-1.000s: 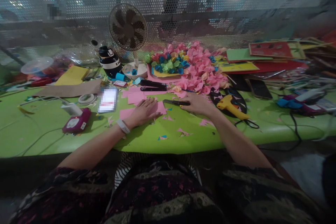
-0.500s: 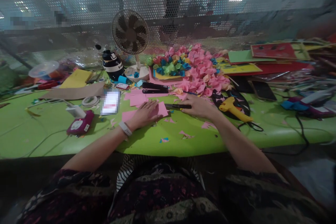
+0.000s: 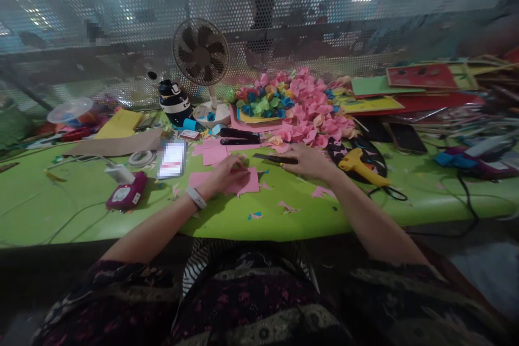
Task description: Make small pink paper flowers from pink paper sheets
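My left hand (image 3: pixel 225 175), with a pale band on its wrist, is bent over a sheet of pink paper (image 3: pixel 252 181) on the green table. Its fingertips are drawn together at the paper, and the fingers partly cover what they pinch. My right hand (image 3: pixel 304 162) lies low over the table with its fingers around the handle of a slim black bladed tool (image 3: pixel 265 158). The blade points left, just beyond the upper right corner of the sheet. More pink paper (image 3: pixel 214 155) lies behind my left hand, by a black stapler (image 3: pixel 240 137).
Pink paper flowers (image 3: pixel 308 102) are heaped at the back, beside a desk fan (image 3: pixel 201 54) and a dark bottle (image 3: pixel 174 102). A yellow glue gun (image 3: pixel 363 167) lies right of my right hand. To the left are a lit phone (image 3: pixel 171 159) and a purple power box (image 3: pixel 127 192).
My left hand has lifted from lying flat on the pink paper, and its fingers have drawn together. The black tool has shifted slightly back, away from the sheet, with my right hand.
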Demonstrator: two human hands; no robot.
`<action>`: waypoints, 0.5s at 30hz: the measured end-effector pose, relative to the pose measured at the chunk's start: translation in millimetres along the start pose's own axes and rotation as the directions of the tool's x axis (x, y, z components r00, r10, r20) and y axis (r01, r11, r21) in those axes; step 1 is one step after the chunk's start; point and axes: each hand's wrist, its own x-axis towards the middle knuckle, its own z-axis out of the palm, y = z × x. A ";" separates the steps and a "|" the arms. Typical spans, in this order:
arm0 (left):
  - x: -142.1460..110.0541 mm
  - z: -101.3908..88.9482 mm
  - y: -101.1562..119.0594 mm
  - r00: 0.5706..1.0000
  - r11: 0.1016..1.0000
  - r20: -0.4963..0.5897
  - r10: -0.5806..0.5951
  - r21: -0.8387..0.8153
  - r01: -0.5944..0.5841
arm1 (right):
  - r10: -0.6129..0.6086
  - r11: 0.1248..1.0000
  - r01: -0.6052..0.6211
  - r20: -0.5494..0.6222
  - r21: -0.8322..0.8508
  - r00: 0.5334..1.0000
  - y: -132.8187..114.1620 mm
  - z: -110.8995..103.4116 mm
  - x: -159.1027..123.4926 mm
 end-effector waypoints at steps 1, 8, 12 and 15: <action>-0.5 -0.6 0.8 1.000 1.000 -0.011 -0.003 -0.007 0.003 | 0.003 1.000 -0.003 0.004 0.005 1.000 -0.1 -1.0 -0.1; -3.1 -1.5 -2.9 0.998 0.999 -0.058 -0.019 -0.045 0.017 | 0.008 1.000 -0.007 -0.008 0.018 1.000 -3.6 -4.7 -2.8; -3.9 -2.5 -4.6 0.996 0.999 -0.074 -0.053 -0.003 0.053 | -0.012 0.999 0.013 -0.029 0.036 1.000 -2.8 -2.7 -3.8; -3.9 -2.3 -4.1 0.992 0.998 -0.126 -0.031 -0.057 0.024 | -0.053 0.998 0.055 -0.068 0.036 0.996 0.4 0.3 -3.9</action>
